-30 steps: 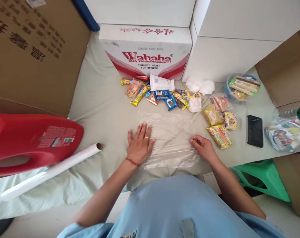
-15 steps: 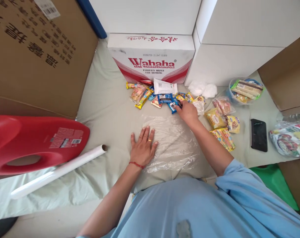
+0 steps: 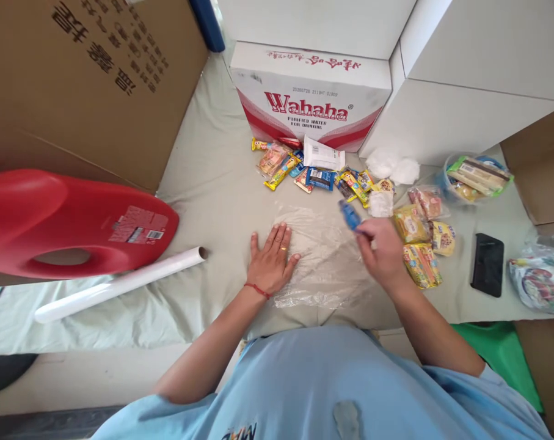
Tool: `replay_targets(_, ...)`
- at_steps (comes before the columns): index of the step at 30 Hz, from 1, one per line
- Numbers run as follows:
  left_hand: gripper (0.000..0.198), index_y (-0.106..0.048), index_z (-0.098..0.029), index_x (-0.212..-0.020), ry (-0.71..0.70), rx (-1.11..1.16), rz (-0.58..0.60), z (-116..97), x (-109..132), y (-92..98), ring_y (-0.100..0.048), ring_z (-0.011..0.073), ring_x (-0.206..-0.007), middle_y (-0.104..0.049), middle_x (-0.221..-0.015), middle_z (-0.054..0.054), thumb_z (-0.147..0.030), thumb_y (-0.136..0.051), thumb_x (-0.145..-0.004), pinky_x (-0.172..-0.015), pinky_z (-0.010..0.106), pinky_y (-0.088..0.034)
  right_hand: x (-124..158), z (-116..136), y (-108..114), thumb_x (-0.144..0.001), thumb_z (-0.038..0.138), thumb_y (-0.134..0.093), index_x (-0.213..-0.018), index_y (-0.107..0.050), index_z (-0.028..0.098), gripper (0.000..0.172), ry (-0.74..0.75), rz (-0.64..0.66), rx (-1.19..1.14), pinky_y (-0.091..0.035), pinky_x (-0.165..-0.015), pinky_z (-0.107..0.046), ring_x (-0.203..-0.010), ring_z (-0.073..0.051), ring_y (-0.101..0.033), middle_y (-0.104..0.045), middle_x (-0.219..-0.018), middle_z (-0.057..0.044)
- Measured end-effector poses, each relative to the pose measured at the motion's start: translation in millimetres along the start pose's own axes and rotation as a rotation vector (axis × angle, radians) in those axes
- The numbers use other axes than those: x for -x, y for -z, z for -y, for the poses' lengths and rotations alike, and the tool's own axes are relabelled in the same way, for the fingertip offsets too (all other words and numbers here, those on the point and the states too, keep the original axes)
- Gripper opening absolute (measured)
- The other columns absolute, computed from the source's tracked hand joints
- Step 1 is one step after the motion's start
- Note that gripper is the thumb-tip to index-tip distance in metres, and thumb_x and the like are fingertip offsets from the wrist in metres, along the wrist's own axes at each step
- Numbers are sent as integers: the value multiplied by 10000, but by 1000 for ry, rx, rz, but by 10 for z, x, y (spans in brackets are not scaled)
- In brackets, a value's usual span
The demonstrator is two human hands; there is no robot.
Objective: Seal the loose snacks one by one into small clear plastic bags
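Pale grey-green cloth is covering the surface [image 3: 212, 183], and one clear plastic sheet [image 3: 325, 269] is lying spread on it right in front of the person. The left hand [image 3: 272, 260] is resting palm down on the sheet's left edge, with its fingers open and slightly fanned, holding nothing. The right hand [image 3: 382, 253] is hovering over the sheet's right part, with its fingers pinched shut on a small blue snack packet [image 3: 349, 214]. The packet is sticking up and away from the fingers above the sheet's far right corner, slightly blurred.

Just beyond the sheet's far edge, a pile of wrapped snacks [image 3: 320, 177] is lying loose. Behind it a Wahaha water carton [image 3: 311, 91] is standing. To the right of the sheet, yellow snack packets [image 3: 421, 263] are lying close by, and a black phone [image 3: 487, 264] is lying farther right. A clear bowl of packets [image 3: 476, 177] is sitting beyond the phone. Left of the sheet, a white roll [image 3: 121, 284] is lying on the cloth, with a red plastic stool [image 3: 75, 223] beside it and a brown cardboard box [image 3: 88, 79] standing behind.
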State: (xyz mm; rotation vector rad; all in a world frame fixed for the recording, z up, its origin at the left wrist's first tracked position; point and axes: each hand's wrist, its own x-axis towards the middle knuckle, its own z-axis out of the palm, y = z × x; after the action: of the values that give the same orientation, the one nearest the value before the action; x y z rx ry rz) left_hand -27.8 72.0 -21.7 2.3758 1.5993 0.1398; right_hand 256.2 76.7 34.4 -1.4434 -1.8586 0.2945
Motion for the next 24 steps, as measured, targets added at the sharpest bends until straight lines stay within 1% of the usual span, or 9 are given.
replay_targets(2,681,-200,-165,-1660,5,-2,-5,3,4,-13,-248,289,-1593,-246,-1713,120,-495,-221,-1065,-1269,657,42,200,103,-96,-1035,213,-492,-1063,-694,235,205,237,252,66,-497,-774,-317,-902,-202,-612,-690,-1022,-72)
replay_targets(4,653,-204,-192,-1662,24,1,-14,12,20,-21,-261,277,-1589,-253,-1713,99,-472,-198,-1072,-1272,647,39,338,110,-180,-1053,194,-455,-1028,-710,235,259,374,457,94,-482,-756,-312,-878,-204,-587,-691,-982,-63)
replay_targets(8,617,-182,-245,-1667,52,14,-14,43,78,-28,-274,253,-1585,-272,-1710,76,-435,-178,-1080,-1282,613,12,378,9,-99,-1019,170,-505,-992,-721,203,221,398,652,39,-486,-834,-355,-942,-229,-546,-687,-1014,-88)
replay_targets(11,607,-160,-259,-1668,45,10,-13,57,101,-27,-266,250,-1588,-264,-1713,68,-426,-172,-1084,-1281,611,-4,266,19,19,-998,228,-569,-1169,-702,197,218,288,625,-73,-487,-923,-401,-1027,-243,-539,-671,-1154,-117)
replay_targets(13,597,-172,-277,-1665,42,-3,-14,60,99,-21,-268,254,-1588,-250,-1718,61,-427,-173,-1087,-1277,622,-7,200,81,-11,-993,325,-621,-1312,-654,198,345,220,571,-37,-476,-976,-445,-1096,-271,-530,-653,-1240,-138)
replay_targets(15,587,-195,-302,-1659,36,-21,-6,65,94,-11,-277,264,-1584,-239,-1721,55,-438,-189,-1088,-1273,637,-6,181,145,-130,-958,385,-687,-1397,-612,210,479,198,580,61,-452,-1029,-495,-1192,-314,-500,-632,-1317,-147)
replay_targets(17,583,-205,-322,-1655,37,-42,4,79,102,0,-292,276,-1578,-235,-1722,54,-449,-216,-1087,-1265,660,13,223,168,-262,-933,352,-723,-1411,-609,223,508,212,627,132,-431,-1068,-516,-1261,-334,-470,-627,-1353,-137)
replay_targets(19,592,-195,-327,-1656,46,-63,9,97,124,9,-301,290,-1573,-236,-1721,61,-465,-247,-1082,-1253,684,49,309,121,-327,-947,270,-696,-1394,-626,228,455,212,637,160,-428,-1087,-508,-1272,-323,-470,-639,-1356,-121)
replay_targets(24,674,-176,-276,-1664,56,-80,37,113,174,27,-252,314,-1590,-193,-1727,92,-542,-300,-1058,-1239,707,87,418,-168,-94,-961,199,-631,-1391,-637,241,432,135,543,132,-466,-1046,-517,-1228,-317,-496,-657,-1343,-111)
